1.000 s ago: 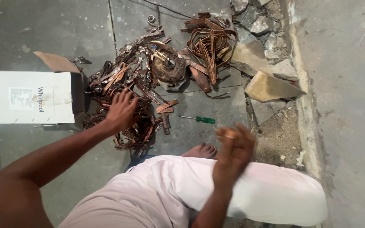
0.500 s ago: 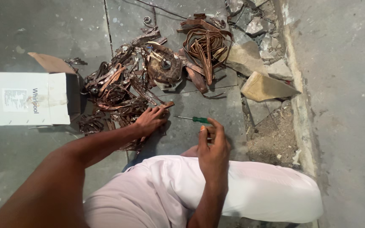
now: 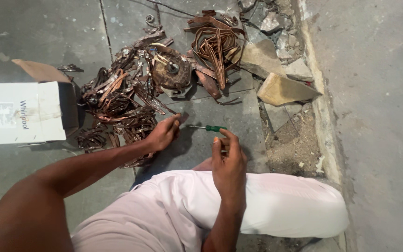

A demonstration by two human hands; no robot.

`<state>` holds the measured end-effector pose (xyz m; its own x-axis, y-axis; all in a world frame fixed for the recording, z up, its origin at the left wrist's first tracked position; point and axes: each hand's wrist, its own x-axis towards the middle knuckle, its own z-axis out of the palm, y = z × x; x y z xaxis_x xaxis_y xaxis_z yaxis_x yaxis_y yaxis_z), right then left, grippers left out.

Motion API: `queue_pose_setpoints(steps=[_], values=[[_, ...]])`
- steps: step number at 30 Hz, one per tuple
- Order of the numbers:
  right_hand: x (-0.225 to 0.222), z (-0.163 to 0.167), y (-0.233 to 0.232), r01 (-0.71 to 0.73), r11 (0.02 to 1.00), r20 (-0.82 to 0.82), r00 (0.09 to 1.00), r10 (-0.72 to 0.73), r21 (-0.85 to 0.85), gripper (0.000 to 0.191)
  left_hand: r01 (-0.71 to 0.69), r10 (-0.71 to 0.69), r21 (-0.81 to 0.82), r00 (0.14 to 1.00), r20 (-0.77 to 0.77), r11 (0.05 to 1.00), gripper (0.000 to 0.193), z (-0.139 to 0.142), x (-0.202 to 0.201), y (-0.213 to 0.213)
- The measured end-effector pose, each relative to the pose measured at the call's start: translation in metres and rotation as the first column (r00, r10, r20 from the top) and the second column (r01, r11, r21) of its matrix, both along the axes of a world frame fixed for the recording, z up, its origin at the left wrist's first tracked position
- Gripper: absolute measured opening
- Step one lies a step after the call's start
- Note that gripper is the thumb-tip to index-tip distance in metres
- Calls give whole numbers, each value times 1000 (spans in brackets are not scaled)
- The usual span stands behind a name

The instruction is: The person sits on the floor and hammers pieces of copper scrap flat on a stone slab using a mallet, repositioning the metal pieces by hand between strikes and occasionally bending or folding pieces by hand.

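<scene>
A heap of bent copper strips (image 3: 117, 100) lies on the grey floor in front of me. My left hand (image 3: 163, 134) reaches to the heap's right edge, its fingers pinched on the end of a short copper strip (image 3: 181, 116). A screwdriver with a green handle (image 3: 214, 128) lies on the floor just right of that. My right hand (image 3: 229, 161) hovers over my knee with its fingers apart, and the fingertips are just short of the green handle. It holds nothing that I can see.
A round motor part (image 3: 171, 72) and a looped bundle of copper bands (image 3: 218, 44) lie beyond the heap. A white cardboard box (image 3: 19, 112) stands open at the left. Broken stone slabs (image 3: 283, 88) and a concrete kerb (image 3: 325, 116) are on the right. My leg in pale trousers (image 3: 267, 205) is folded below.
My left hand has moved right from the heap's middle to the short strip at its edge. My right hand has come forward towards the screwdriver.
</scene>
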<state>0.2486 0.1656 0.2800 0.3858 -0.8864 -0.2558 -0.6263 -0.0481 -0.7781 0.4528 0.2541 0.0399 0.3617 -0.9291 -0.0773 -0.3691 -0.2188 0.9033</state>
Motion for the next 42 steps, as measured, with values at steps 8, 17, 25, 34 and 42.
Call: queue_pose_setpoints(steps=[8, 17, 25, 34, 42], values=[[0, 0, 2, 21, 1000, -9, 1000, -21, -15, 37, 10, 281, 288, 182, -942, 958, 42, 83, -9, -52], [2, 9, 2, -27, 984, -189, 980, 60, 176, 43, 145, 145, 163, 125, -982, 976, 41, 187, -48, -62], [-19, -11, 2, 116, 961, 333, 922, -199, 252, 31, 386, -308, -168, 335, -891, 907, 47, 196, -35, -62], [-36, -30, 1, 169, 915, 440, 835, -330, 366, 34, 354, -388, -223, 517, -763, 908, 28, 210, -55, -57], [-46, -21, -1, 127, 864, 525, 749, -405, 487, 33, 415, -500, -288, 781, -374, 863, 20, 235, -53, -52]])
